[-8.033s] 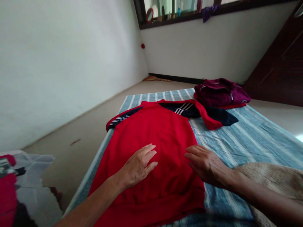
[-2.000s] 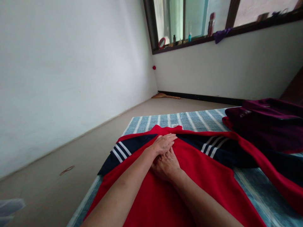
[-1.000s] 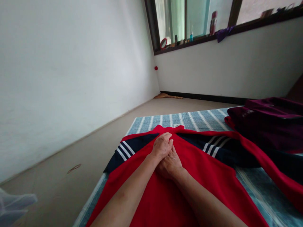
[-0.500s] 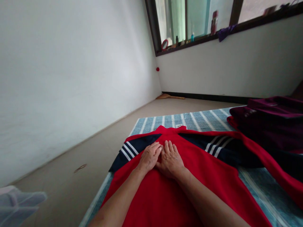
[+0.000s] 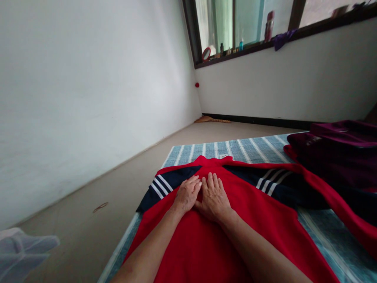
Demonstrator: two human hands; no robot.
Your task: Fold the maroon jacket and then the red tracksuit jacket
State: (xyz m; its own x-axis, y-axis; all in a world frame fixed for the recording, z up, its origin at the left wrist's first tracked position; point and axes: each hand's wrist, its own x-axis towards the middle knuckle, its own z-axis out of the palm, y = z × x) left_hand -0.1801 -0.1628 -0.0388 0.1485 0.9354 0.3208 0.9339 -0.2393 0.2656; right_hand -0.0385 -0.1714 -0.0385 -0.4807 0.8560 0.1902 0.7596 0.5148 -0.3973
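A red garment (image 5: 250,220) with navy shoulders and white stripes lies spread on a blue striped cloth (image 5: 247,149). My left hand (image 5: 187,193) rests flat on its upper middle, below the collar, holding nothing. Beside it, my right hand (image 5: 214,197) also lies flat on the red fabric, fingers extended, with nothing in it. The two hands touch or nearly touch. The garment's right sleeve stretches toward the right edge of the view, beside a pile of dark purple clothing (image 5: 341,157).
A white wall (image 5: 88,86) rises at the left above the bare floor (image 5: 73,232). A pale translucent item (image 5: 23,251) is at the lower left. Bottles and a small round mirror (image 5: 206,54) stand on the windowsill. A wooden-looking object (image 5: 212,119) lies in the far corner.
The fingers of my right hand are spread slightly more and sit a little farther up the fabric. My left hand has hardly moved, and the garment looks the same.
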